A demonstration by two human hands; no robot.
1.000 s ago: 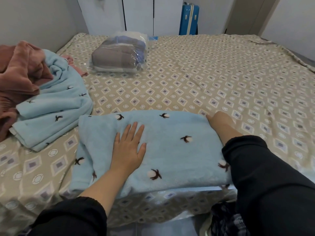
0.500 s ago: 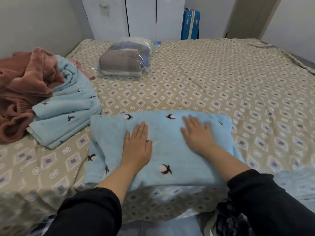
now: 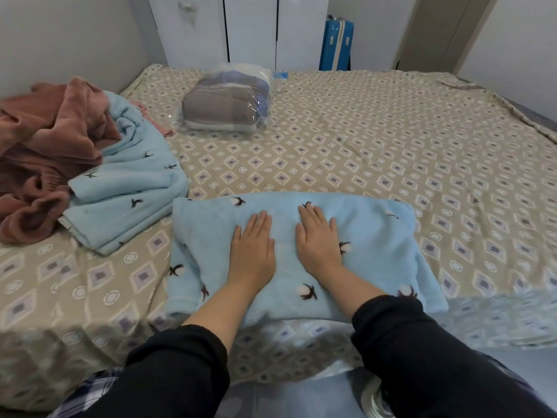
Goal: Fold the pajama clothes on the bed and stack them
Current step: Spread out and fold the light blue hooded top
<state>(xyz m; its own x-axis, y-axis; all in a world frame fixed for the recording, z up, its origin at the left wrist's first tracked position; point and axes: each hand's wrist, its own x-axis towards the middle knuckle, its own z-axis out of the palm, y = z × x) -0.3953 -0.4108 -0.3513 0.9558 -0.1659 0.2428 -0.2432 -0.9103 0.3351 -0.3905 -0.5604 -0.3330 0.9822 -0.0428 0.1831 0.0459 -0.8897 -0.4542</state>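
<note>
Right hand (image 3: pixel 319 242) has slid inward from the fold's right end to lie just beside left hand (image 3: pixel 252 248); both rest flat, fingers straight, pressing the folded blue fleece pajama piece (image 3: pixel 376 236) at the near edge of the bed (image 3: pixel 391 131). Long axis left–right; plush, sprig-printed. Second blue pajama piece (image 3: pixel 129 188) lies leftward, nearer the left hand.

A home bedroom: a wide bed (image 3: pixel 361 152) under a beige diamond-patterned sheet takes up most of the room between plain walls. White wardrobe doors (image 3: pixel 250 28) stand past its far end, with a blue suitcase (image 3: pixel 336 43) upright beside them. Pink and pale-blue fleece nightclothes (image 3: pixel 126 182) lie heaped at the bed's left side, near a plastic-wrapped bundle of folded bedding (image 3: pixel 226 101).
</note>
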